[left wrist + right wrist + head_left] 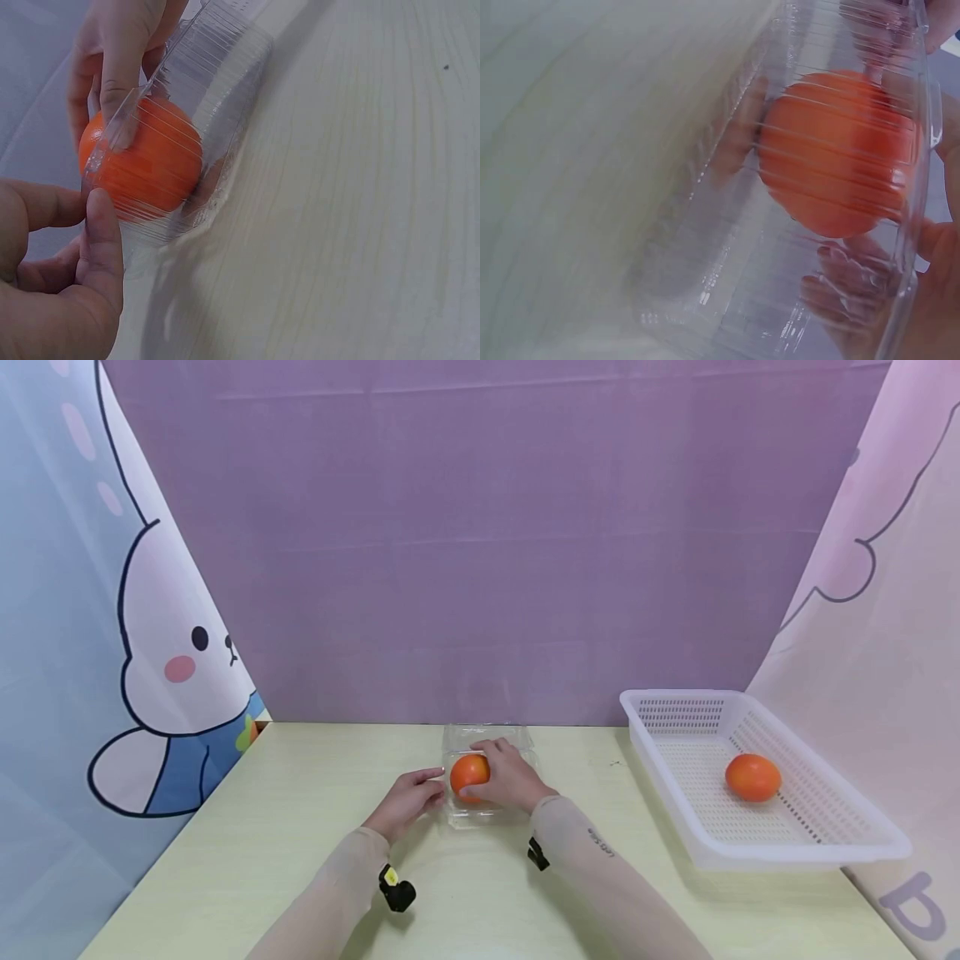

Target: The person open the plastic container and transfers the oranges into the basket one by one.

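A smooth, round orange-red fruit [467, 772] sits inside a clear plastic clamshell box [480, 819] near the back of the table. My right hand [513, 778] reaches into the box with thumb and fingers around the fruit. At the box's left side, my left hand [408, 802] pinches the rim between thumb and forefinger, as the left wrist view shows. Through the ribbed wall of the box [705, 292], the right wrist view shows the fruit [817, 157] with fingers beyond it. The lid is folded back, away from me.
To the right stands a white perforated plastic basket [678, 802] with a second orange-red fruit [753, 777] in it. A purple cloth [480, 543] hangs along the table's back edge. Printed curtains [60, 652] hang at both sides.
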`<action>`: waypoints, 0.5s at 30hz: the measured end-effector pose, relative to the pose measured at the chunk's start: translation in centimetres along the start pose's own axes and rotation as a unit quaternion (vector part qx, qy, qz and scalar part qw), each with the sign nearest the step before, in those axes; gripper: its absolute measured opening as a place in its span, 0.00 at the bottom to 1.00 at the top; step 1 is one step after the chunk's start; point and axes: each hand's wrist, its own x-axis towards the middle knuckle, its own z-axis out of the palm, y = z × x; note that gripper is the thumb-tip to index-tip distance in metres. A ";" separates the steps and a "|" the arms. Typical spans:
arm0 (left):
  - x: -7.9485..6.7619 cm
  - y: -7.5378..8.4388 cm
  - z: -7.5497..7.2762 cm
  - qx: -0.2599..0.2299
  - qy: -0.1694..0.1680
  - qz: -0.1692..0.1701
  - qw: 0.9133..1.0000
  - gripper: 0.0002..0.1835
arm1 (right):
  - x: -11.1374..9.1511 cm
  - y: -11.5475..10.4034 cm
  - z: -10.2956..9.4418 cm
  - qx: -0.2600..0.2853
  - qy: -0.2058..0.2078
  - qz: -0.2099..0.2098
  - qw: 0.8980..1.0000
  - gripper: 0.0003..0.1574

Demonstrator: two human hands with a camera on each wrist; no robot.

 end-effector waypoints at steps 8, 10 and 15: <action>0.1 -0.1 0.0 0.007 0.002 -0.009 1.000 0.21 | 0.0 -0.2 0.4 -0.009 0.007 0.002 1.000 0.49; 0.1 -0.1 0.0 0.010 0.001 -0.008 1.000 0.21 | -0.1 -0.4 0.4 -0.004 0.007 0.002 1.000 0.49; 0.1 -0.1 0.0 0.006 0.000 -0.004 1.000 0.21 | -0.3 -0.6 0.6 0.001 0.006 0.008 1.000 0.48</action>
